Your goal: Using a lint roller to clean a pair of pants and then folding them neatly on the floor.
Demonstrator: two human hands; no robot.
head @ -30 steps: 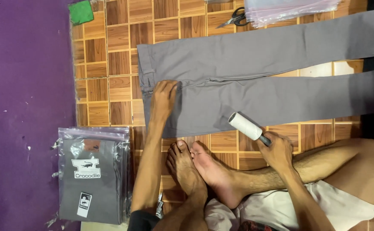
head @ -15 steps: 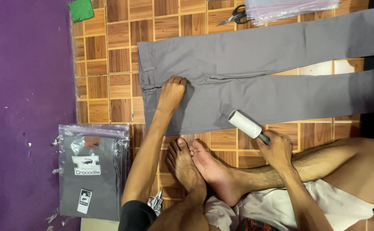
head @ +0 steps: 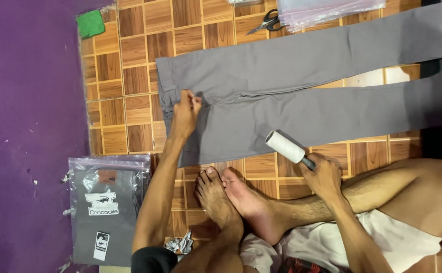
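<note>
Parquet floor (head: 130,65) bears grey trousers (head: 292,91); left hand (head: 184,114) pinches their waist, right hand (head: 324,177) just beside them grips a lint roller (head: 286,146).

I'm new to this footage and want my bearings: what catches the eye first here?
Grey trousers lie spread across the wooden parquet floor. The left hand pinches the fabric near the waistband, while the right hand grips a white lint roller by the lower leg's edge. A bagged grey garment lies at lower left.
</note>
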